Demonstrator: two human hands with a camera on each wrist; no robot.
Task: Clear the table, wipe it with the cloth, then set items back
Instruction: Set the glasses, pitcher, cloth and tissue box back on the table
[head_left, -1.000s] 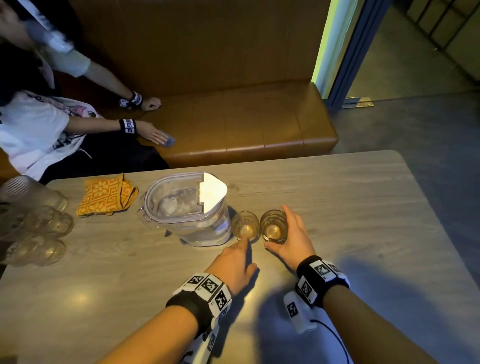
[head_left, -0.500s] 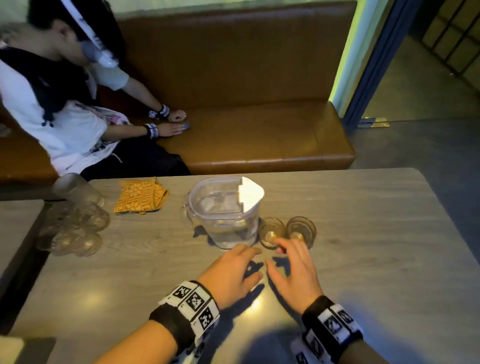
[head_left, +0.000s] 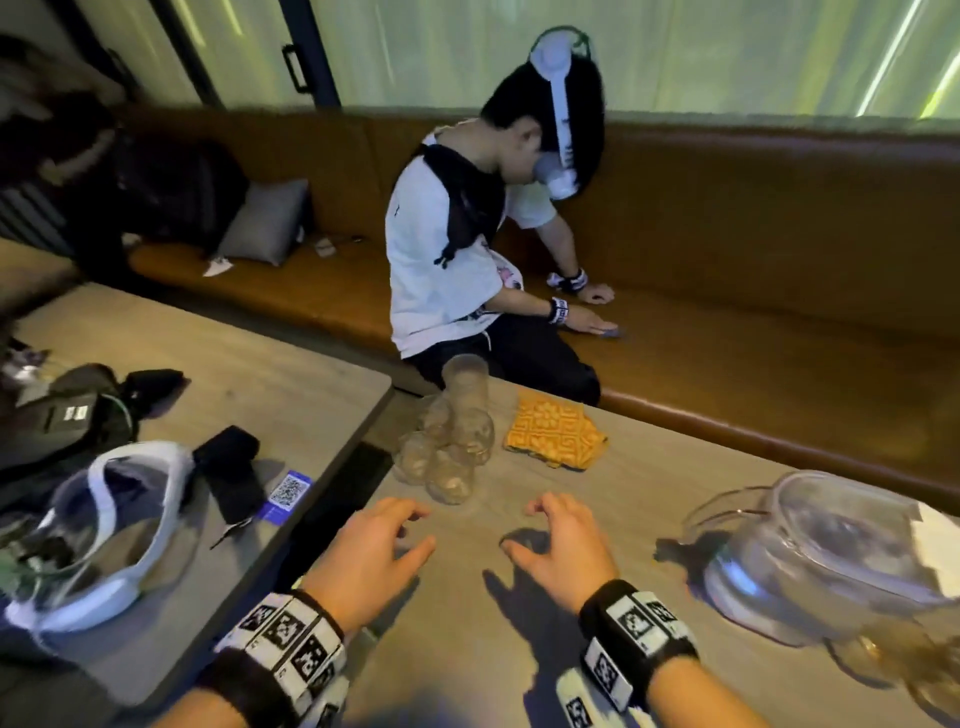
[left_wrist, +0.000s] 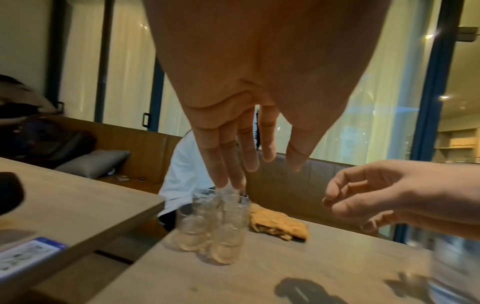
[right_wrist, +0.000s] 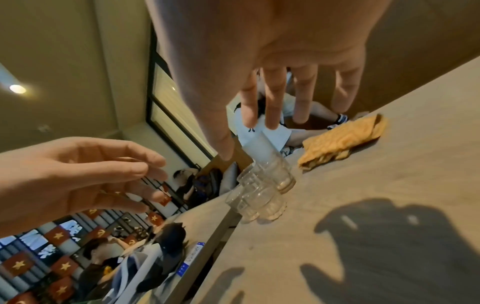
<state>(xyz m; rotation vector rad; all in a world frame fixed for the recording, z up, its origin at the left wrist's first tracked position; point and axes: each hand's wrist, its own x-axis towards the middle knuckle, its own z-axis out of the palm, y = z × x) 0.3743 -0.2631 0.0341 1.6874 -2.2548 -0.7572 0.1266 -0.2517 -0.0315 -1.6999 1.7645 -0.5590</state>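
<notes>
Several clear empty glasses (head_left: 449, 457) stand clustered at the left edge of the grey table (head_left: 519, 649). A folded orange patterned cloth (head_left: 556, 436) lies just right of them. My left hand (head_left: 402, 527) and right hand (head_left: 537, 522) hover side by side short of the glasses, fingers loosely spread, holding nothing. In the left wrist view my left hand (left_wrist: 241, 164) reaches over the glasses (left_wrist: 213, 228). The right wrist view shows my right hand (right_wrist: 272, 107) above the glasses (right_wrist: 262, 187), with the cloth (right_wrist: 342, 142) behind them. A clear lidded pitcher (head_left: 831, 545) stands to the right.
Two small glasses (head_left: 893, 665) sit blurred at the right edge beside the pitcher. A second table (head_left: 218, 374) on the left carries a white headset (head_left: 114, 525), bags and a QR card (head_left: 288, 491). A person (head_left: 457, 260) sits on the brown bench (head_left: 779, 322) behind.
Both hands left the two small glasses beside the pitcher and moved left across the table to the cluster of glasses. The head view swung left with them.
</notes>
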